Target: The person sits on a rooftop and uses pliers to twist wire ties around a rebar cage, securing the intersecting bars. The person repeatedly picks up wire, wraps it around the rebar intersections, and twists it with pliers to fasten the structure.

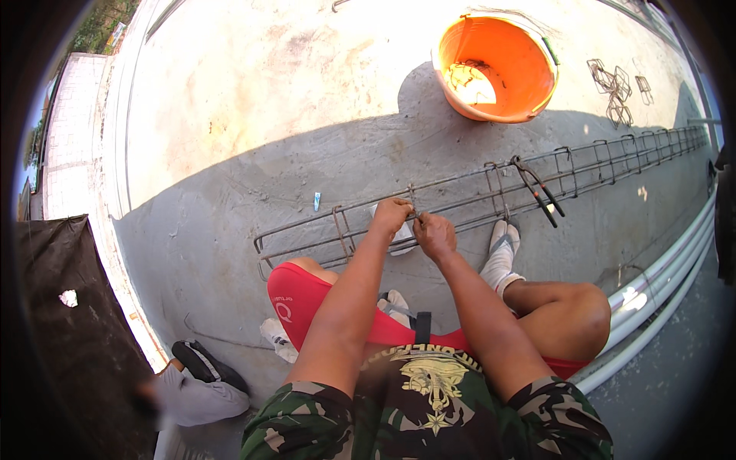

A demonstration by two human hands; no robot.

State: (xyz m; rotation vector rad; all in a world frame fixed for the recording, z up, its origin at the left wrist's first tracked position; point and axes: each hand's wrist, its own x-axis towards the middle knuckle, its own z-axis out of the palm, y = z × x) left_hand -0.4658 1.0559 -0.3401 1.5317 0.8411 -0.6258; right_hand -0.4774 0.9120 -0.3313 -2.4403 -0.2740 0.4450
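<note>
A long rebar cage [460, 224] of thin steel bars and square stirrups lies across the floor in front of me. My left hand [392, 215] is closed in a pinch at one stirrup [412, 192]. Close beside it on the right, my right hand [435, 234] is closed too, its fingertips at the same joint. What the fingers pinch is too small to make out. Tie-wire pincers [539, 192] with dark, red-marked handles rest on the cage, apart from my right hand. Partly hidden under the bars near my hands is a whitish object [402, 239].
An orange bucket [498, 73] with wire bits inside stands beyond the cage. Loose stirrups [613, 88] lie at the far right. White pipes [659, 280] run along the right side. A small blue packet [317, 201] lies on the floor. Another person's leg [203, 395] shows at lower left.
</note>
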